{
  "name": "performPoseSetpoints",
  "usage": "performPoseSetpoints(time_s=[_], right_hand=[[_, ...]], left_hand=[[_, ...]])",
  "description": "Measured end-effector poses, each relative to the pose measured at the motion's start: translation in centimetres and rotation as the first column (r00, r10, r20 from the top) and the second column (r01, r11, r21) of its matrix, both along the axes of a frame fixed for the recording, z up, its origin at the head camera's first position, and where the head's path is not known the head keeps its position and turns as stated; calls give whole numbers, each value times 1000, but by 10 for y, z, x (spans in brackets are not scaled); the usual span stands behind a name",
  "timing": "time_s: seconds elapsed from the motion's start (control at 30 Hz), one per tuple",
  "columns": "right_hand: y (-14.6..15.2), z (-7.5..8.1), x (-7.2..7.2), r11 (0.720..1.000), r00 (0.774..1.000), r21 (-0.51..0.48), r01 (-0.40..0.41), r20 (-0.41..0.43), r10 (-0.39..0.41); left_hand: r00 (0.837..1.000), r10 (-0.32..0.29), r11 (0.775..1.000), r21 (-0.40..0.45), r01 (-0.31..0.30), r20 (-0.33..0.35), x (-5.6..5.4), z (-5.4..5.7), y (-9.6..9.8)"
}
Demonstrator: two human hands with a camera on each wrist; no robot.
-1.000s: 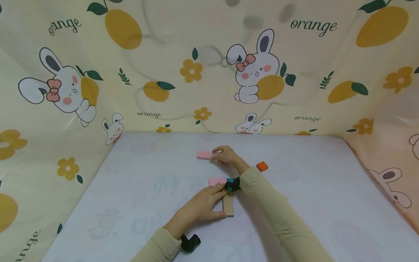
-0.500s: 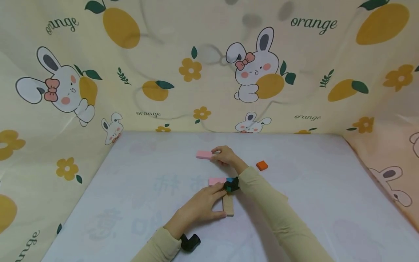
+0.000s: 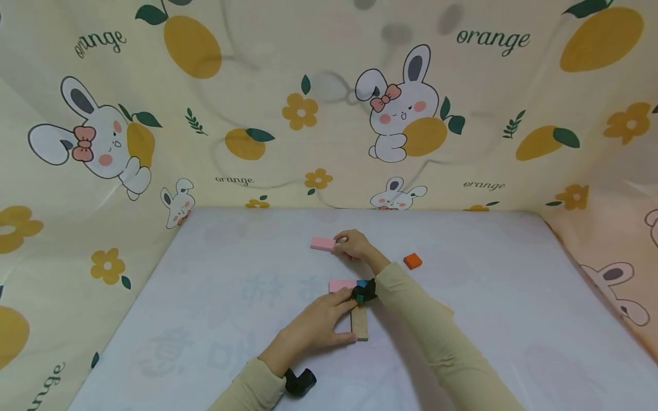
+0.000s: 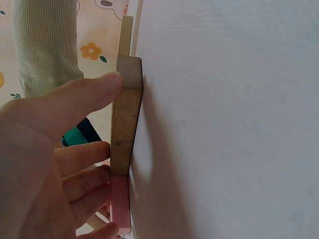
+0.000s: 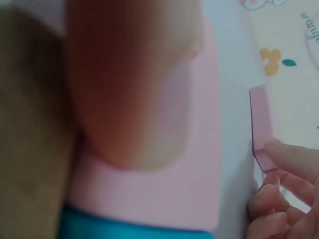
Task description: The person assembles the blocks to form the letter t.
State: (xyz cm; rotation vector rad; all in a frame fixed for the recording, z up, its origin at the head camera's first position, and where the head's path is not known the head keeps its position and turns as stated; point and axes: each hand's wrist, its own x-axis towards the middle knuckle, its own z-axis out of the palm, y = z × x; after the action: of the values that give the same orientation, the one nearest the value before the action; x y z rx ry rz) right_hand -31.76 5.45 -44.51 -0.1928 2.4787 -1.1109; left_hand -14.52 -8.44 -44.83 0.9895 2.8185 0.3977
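My right hand [image 3: 354, 244] pinches the right end of a flat pink block [image 3: 322, 244] towards the back of the table; the right wrist view shows its fingertips at that block's end [image 5: 263, 124]. Nearer, my left hand [image 3: 313, 325] rests against a row of blocks. Its thumb touches the near end of a plain wooden block [image 4: 125, 117], and its fingers lie along the side. A second pink block [image 3: 341, 284] sits beyond the wood, with a blue block [image 3: 361, 282] beside it. One left finger [image 5: 134, 99] lies blurred over this pink block in the right wrist view.
An orange block [image 3: 413, 261] lies right of my right forearm. A pale yellow piece [image 3: 449, 309] shows partly from behind the sleeve. Black wrist camera mounts [image 3: 300, 382] hang at both wrists. Printed cloth [image 3: 288, 160] stands behind the white table [image 3: 247, 245].
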Motion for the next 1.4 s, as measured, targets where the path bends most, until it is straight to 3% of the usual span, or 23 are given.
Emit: performPoseSetpoints(time_s=[0.3,0.6,0.87,1.07,1.4], right_hand=[[3,4,4,999,999,13,-41,-36,41],[8,5,3,993,985,74,-91,-137,101],[12,10,7,992,984,99,-75,-156,89],[17,12,12,993,992,113,-42,-114,55],[24,6,16,985,989,161,-68,-120,88]], left_hand=[[1000,-8,1000,-11,8,-9,0,0,0],[1000,-20,1000,1,20,-8,1,-1,1],[1000,-23,1000,3,23,-21,0,-1,0],[1000,-14,1000,-2,14,-8,-1,-1,0],[1000,-21,1000,15,21,-9,0,-1,0]])
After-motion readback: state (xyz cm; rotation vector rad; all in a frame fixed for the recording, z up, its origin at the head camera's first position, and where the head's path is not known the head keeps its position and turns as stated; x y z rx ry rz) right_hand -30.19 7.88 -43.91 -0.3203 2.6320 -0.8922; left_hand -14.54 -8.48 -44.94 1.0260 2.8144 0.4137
